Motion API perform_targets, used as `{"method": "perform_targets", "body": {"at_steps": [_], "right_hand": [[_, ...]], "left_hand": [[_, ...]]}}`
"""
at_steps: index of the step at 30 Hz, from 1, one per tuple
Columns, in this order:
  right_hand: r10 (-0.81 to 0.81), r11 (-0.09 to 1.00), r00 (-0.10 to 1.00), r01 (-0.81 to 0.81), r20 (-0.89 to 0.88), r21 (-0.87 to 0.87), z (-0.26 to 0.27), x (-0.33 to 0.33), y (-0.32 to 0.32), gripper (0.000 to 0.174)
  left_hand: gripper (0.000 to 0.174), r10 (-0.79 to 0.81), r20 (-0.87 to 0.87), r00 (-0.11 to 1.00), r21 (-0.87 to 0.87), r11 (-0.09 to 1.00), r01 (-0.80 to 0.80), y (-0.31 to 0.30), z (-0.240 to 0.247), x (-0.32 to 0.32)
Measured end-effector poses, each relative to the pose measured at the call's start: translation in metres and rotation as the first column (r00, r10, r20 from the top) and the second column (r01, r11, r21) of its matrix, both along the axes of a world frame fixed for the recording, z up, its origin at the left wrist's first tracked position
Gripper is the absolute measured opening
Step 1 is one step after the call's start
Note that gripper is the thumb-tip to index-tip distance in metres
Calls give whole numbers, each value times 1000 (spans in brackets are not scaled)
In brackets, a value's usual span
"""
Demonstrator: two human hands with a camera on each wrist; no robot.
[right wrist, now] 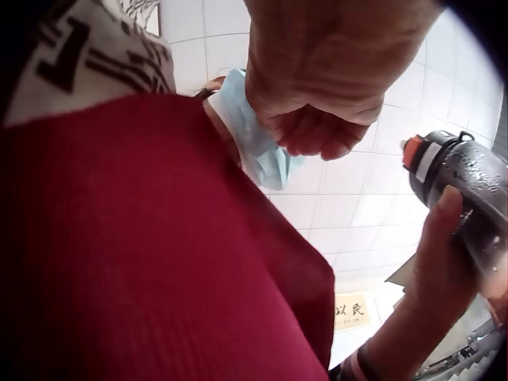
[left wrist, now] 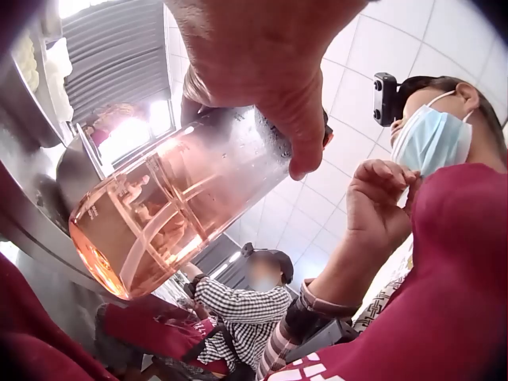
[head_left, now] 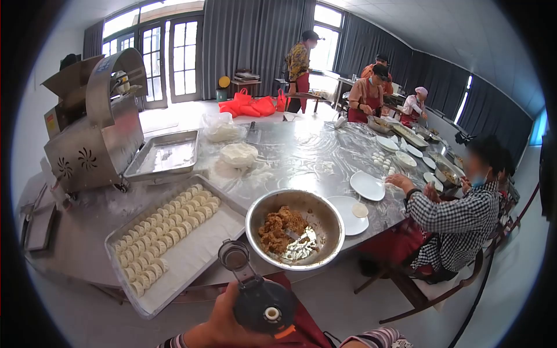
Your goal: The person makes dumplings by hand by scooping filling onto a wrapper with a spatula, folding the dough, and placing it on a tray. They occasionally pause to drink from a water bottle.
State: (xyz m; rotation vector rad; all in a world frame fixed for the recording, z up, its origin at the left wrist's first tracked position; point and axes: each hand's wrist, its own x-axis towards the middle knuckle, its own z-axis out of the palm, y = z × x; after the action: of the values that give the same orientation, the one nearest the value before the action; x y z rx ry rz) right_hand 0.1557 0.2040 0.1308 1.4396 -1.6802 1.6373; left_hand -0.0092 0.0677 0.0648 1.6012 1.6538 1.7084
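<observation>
My left hand (head_left: 223, 322) grips a dark-topped bottle (head_left: 264, 304) with its lid flipped up, above the table's near edge. In the left wrist view, the left hand (left wrist: 262, 63) wraps round the clear bottle (left wrist: 175, 198), which holds pinkish liquid and is tilted. My right hand (left wrist: 377, 206) is raised to the blue face mask (left wrist: 435, 143), its curled fingertips pinching the mask's edge. In the right wrist view, the right hand (right wrist: 333, 79) overlaps the mask (right wrist: 258, 143), and the left hand (right wrist: 440, 270) holds the bottle (right wrist: 476, 190) at the right.
A steel bowl (head_left: 333, 246) of brown filling and a tray (head_left: 200, 268) with rows of dumplings lie ahead. A dough lump (head_left: 239, 155) and white plates (head_left: 368, 185) are farther off. A steel machine (head_left: 96, 151) stands left; a person in checks (head_left: 455, 217) sits right.
</observation>
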Motion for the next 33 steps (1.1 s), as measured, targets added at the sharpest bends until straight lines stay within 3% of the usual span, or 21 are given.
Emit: {"method": "perform_targets", "body": {"at_steps": [1, 2, 5, 7, 8, 9, 10, 11, 13, 14, 15, 17, 18, 20, 21, 23, 25, 27, 29, 31, 33], "right_hand": [[-6, 1000, 1000, 6, -5, -4, -3, 3, 6, 24], [-232, 972, 971, 234, -51, 38, -5, 9, 14, 21], [-730, 671, 683, 722, -21, 166, -54, 23, 41, 57], [-858, 512, 506, 836, 86, 198, -68, 3, 34, 56], [-865, 501, 491, 841, 100, 202, -70, -4, 33, 56], [-801, 598, 574, 750, 174, 283, -72, -9, 32, 65], [-722, 689, 641, 636, 260, 346, -77, -10, 30, 76], [-726, 687, 630, 640, 277, 344, -91, -10, 31, 76], [-546, 829, 663, 514, 513, 219, -112, -8, 28, 84], [-222, 917, 649, 392, 728, -70, -114, -2, 20, 88], [-221, 917, 649, 393, 728, -71, -128, 0, 23, 88], [-438, 865, 643, 493, 628, 99, -161, 3, 35, 85], [-437, 866, 644, 491, 628, 98, -153, 2, 35, 85], [-734, 677, 617, 692, 283, 250, -124, 1, 31, 85], [-733, 678, 614, 691, 292, 249, -118, 2, 28, 85], [-738, 642, 564, 756, 371, 126, -112, 3, 22, 83], [-754, 640, 582, 756, 306, 139, -108, 1, 25, 82], [-875, 483, 483, 867, 32, 126, -76, -5, 25, 82], [-882, 471, 468, 880, 61, 57, -83, -3, 30, 71], [-855, 519, 482, 801, 192, 298, -127, 3, 54, 57], [-861, 509, 474, 815, 185, 278, -106, 0, 48, 49]], "left_hand": [[78, 57, -105, 993, -64, 996, -64, 0, 13, 6], [78, 37, -147, 988, -39, 998, -43, -2, 30, 10], [83, -62, -40, 997, 7, 998, 62, -4, 41, 11], [91, -131, 58, 990, -37, 990, 133, -4, 44, 15], [95, -141, -62, 988, 42, 989, 143, -1, 53, 17], [100, -140, -180, 974, 117, 980, 163, 0, 57, 19], [102, -257, -136, 957, 90, 958, 271, 1, 51, 16], [102, -270, -123, 955, 80, 956, 281, 4, 48, 15], [101, -414, -140, 900, 121, 895, 430, 11, 46, 15], [83, -426, 5, 905, 230, 881, 413, 11, 40, 22], [83, -426, 5, 904, 229, 881, 414, 13, 36, 21], [64, -529, 67, 846, 19, 848, 529, 18, 26, 15], [64, -528, 66, 847, 18, 849, 528, 19, 15, 15], [45, -477, -23, 878, -332, 832, 444, 16, -9, 20], [45, -479, -14, 878, -335, 829, 447, 15, -8, 21], [44, -503, -281, 817, -224, 863, 453, 15, 2, 19], [44, -483, -255, 838, -102, 875, 474, 12, 25, 17], [43, -466, -236, 853, 24, 874, 485, 9, 42, 18], [59, -420, -173, 891, 15, 903, 429, 8, 53, 22], [77, -367, -119, 923, 11, 929, 371, 12, 61, 27], [86, -344, -83, 935, 0, 939, 345, 18, 49, 37]]}}
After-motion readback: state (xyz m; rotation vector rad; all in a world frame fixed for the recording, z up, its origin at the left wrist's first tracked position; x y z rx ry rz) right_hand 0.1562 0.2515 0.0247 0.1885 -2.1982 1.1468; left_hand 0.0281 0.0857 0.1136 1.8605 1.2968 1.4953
